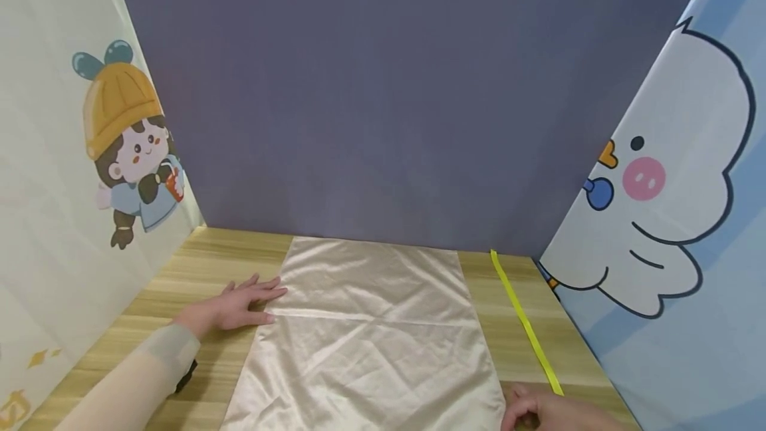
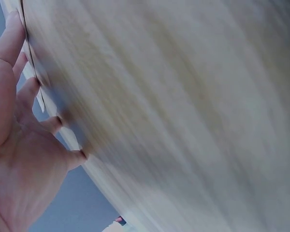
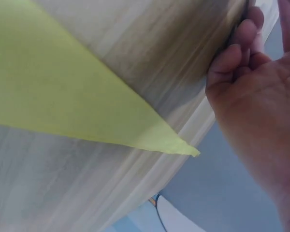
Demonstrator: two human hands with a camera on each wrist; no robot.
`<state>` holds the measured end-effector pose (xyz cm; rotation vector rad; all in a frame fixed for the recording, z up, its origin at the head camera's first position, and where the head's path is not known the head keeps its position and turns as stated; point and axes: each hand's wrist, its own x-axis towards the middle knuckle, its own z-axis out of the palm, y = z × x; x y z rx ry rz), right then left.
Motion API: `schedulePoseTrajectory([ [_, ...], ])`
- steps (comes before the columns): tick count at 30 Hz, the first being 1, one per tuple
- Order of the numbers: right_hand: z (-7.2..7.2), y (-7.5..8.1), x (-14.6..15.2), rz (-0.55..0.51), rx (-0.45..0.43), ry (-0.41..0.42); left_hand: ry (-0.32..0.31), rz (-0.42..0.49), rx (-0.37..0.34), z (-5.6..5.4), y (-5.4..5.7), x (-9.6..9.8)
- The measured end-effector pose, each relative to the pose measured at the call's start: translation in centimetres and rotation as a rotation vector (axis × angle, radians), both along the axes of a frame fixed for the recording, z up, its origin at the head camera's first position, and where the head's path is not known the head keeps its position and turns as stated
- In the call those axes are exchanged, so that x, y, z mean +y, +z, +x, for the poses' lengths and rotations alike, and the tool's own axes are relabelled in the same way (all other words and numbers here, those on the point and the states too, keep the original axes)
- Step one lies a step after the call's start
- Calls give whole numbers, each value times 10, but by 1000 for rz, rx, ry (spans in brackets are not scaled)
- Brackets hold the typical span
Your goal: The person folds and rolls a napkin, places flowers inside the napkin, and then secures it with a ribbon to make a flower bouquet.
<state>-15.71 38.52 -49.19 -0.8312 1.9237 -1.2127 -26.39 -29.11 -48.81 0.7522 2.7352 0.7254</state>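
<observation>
A shiny champagne-coloured satin cloth (image 1: 377,344) lies spread over the wooden table, with a straight crease across it and many small wrinkles. My left hand (image 1: 248,304) rests at its left edge, fingers spread and fairly straight, the fingertips just over the border. In the left wrist view that hand (image 2: 29,140) touches down with its fingertips, palm raised. Low on the opposite side, my right hand (image 1: 538,411) pinches the cloth's right edge, partly cut off by the frame. Its curled fingers (image 3: 232,58) show in the right wrist view, where the pinched edge is mostly hidden.
A narrow yellow strip (image 1: 526,324) runs along the table (image 1: 574,351) right of the cloth, its near end by my right hand. A grey-purple panel (image 1: 371,98) stands behind. Printed cartoon curtains flank both sides, a child (image 1: 134,151) left and a white bird (image 1: 676,171) right.
</observation>
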Motion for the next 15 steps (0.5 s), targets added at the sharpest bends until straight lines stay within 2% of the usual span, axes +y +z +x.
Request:
schedulePoseTrajectory([
  [4, 1, 3, -5, 2, 11, 5, 6, -3, 21, -1, 1, -3],
  [9, 3, 6, -7, 1, 56, 23, 8, 0, 3, -1, 0, -4],
  [15, 4, 6, -6, -12, 32, 38, 2, 5, -8, -1, 0, -1],
])
